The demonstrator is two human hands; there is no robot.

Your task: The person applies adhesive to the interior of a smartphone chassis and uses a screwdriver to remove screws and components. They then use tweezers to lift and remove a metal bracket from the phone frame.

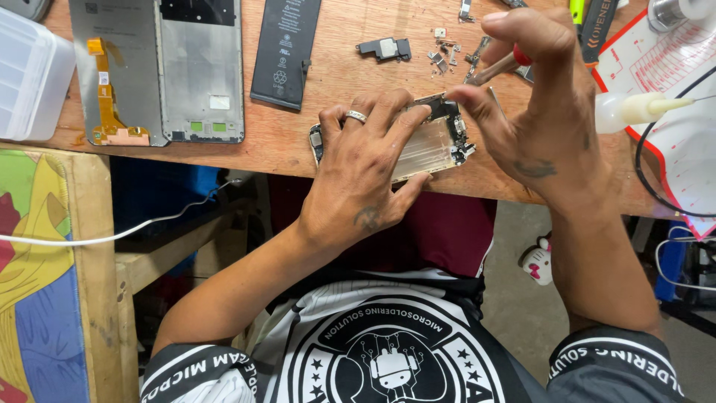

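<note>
Left hand (365, 175) lay flat over one opened phone (436, 142), fingers spread and pressing it to the table (298, 142) near the front edge. Right hand (533, 112) was closed around a red-handled tool (501, 67), its tip at the phone's upper end. Two large grey phone frames (160, 71) lay side by side at the back left, one black battery (286, 48) just beside them. One translucent plastic box (30, 71) sat at the left edge; I could not tell its contents. One white mat (671, 75) covered the right side with one small glue bottle (634, 110) on it. One black module (384, 48) and several loose screws and brackets (447, 48) lay behind the phone. Bare wood showed between battery and phone.
</note>
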